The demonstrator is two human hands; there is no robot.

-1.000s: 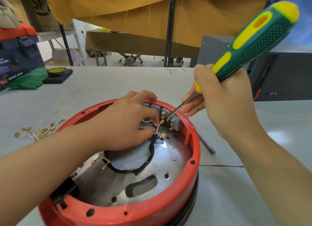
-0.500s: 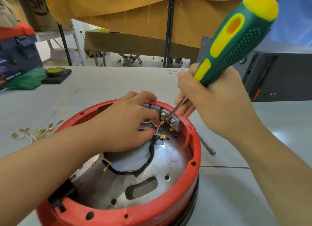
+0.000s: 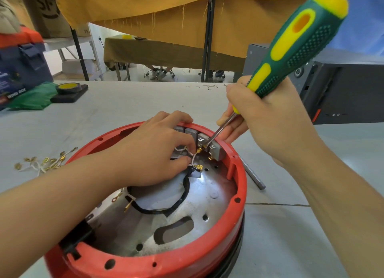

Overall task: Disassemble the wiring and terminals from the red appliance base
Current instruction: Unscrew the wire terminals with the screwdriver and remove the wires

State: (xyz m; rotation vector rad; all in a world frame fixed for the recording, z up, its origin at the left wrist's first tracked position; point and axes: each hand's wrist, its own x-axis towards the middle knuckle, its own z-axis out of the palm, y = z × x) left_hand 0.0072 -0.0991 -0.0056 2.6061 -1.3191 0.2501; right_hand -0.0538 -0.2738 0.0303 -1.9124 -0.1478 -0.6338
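Steeper now than a second ago, the green-and-yellow screwdriver (image 3: 295, 47) in the curled right hand (image 3: 270, 119) has its tip at the grey terminal blocks (image 3: 207, 142) by the far rim. Red appliance base (image 3: 234, 196): near edge of grey table (image 3: 124, 103); left hand (image 3: 153, 153) inside, fingers pinching white wire (image 3: 194, 157). Table also holds loose brass terminals (image 3: 45, 161) left, metal rod (image 3: 252, 173) right, yellow tape roll (image 3: 66, 87) and black case (image 3: 342, 92) at its far corners.
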